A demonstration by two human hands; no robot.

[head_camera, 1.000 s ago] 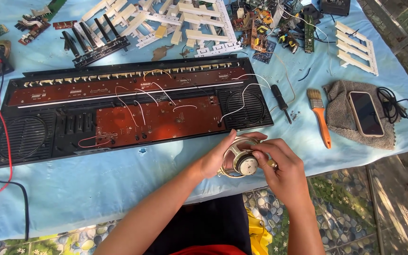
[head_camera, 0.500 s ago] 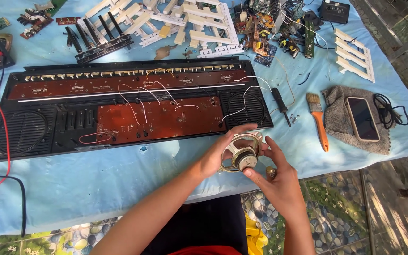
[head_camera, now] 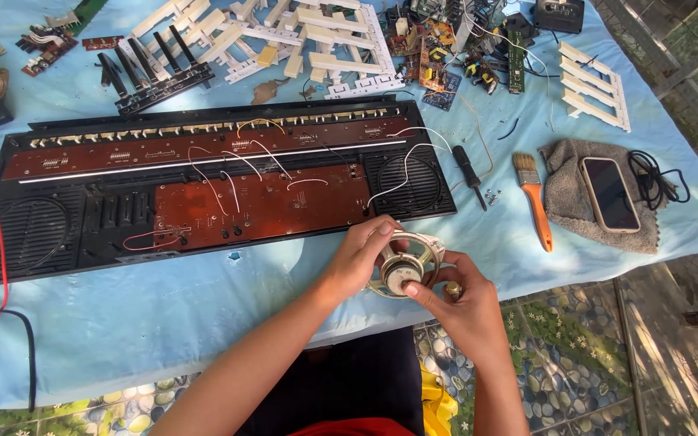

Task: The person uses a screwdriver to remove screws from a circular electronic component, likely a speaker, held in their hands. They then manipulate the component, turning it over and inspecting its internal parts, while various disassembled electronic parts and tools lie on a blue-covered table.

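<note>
We have turned the speaker (head_camera: 404, 270) magnet-up near the surface (head_camera: 123, 323) edge; our left hand (head_camera: 359, 258) grips its rim, our right hand (head_camera: 456, 305) pinches the magnet.

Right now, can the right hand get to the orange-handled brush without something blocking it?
Probably yes, once freed. The right hand is on the small round speaker with the left hand. The brush lies on bare blue cloth to its right, nothing between.
</note>
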